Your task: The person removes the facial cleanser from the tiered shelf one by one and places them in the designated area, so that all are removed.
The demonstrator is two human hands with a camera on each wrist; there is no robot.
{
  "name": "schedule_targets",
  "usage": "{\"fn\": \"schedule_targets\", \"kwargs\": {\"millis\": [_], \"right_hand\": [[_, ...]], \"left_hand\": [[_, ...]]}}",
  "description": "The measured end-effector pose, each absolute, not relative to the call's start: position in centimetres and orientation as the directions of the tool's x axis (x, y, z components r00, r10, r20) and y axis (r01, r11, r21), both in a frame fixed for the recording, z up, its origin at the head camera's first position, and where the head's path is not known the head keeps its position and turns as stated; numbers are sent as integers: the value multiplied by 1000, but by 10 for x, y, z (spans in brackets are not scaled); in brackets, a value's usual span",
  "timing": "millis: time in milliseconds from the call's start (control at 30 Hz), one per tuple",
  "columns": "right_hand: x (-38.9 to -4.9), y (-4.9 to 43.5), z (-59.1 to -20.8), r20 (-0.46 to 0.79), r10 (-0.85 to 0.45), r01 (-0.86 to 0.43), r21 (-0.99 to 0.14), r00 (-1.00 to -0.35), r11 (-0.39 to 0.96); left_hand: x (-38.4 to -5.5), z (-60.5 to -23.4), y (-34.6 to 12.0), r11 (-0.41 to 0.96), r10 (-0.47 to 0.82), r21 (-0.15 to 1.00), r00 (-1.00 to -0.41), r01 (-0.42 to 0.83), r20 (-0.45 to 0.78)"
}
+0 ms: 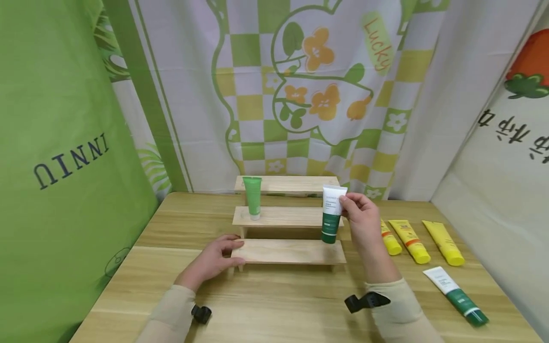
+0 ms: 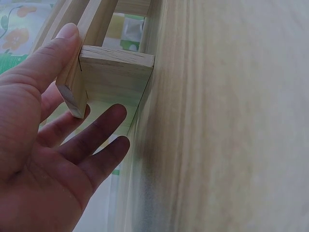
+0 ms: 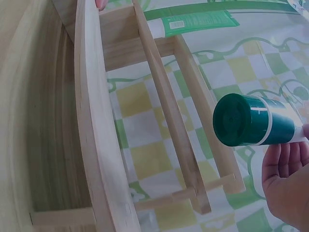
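A three-step wooden display rack (image 1: 288,251) stands on the table. My left hand (image 1: 212,257) holds the left end of its lowest board, thumb on one side and fingers on the other; in the left wrist view the lower fingers (image 2: 104,130) extend past the board's end. With thumb and fingers, my right hand (image 1: 363,216) pinches a white-and-green squeeze tube (image 1: 330,214) near its upper part. That tube is upright, cap down, over the rack's right side; its dark green cap (image 3: 232,120) faces the right wrist camera. A light green tube (image 1: 253,196) stands on the middle step at left.
Several yellow tubes (image 1: 411,242) lie on the table to the right of the rack. Nearer the front right lies another white-and-green tube (image 1: 456,296). A patterned curtain (image 1: 309,95) hangs behind the wooden table (image 1: 274,305), with a green cloth (image 1: 64,143) at left.
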State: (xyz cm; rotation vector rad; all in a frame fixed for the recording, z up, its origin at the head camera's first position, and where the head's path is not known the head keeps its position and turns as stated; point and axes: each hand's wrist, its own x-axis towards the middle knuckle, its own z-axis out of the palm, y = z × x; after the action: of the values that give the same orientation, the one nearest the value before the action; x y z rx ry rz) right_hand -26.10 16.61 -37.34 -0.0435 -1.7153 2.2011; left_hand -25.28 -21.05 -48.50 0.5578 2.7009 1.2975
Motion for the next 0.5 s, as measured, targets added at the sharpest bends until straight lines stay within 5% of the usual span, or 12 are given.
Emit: {"fn": "schedule_targets", "kwargs": {"millis": [500], "right_hand": [[-252,193,-381,94,271,-145,-973,-958,-177]], "left_hand": [[-254,-488,-210,548,355,794,-933,263,64]]}}
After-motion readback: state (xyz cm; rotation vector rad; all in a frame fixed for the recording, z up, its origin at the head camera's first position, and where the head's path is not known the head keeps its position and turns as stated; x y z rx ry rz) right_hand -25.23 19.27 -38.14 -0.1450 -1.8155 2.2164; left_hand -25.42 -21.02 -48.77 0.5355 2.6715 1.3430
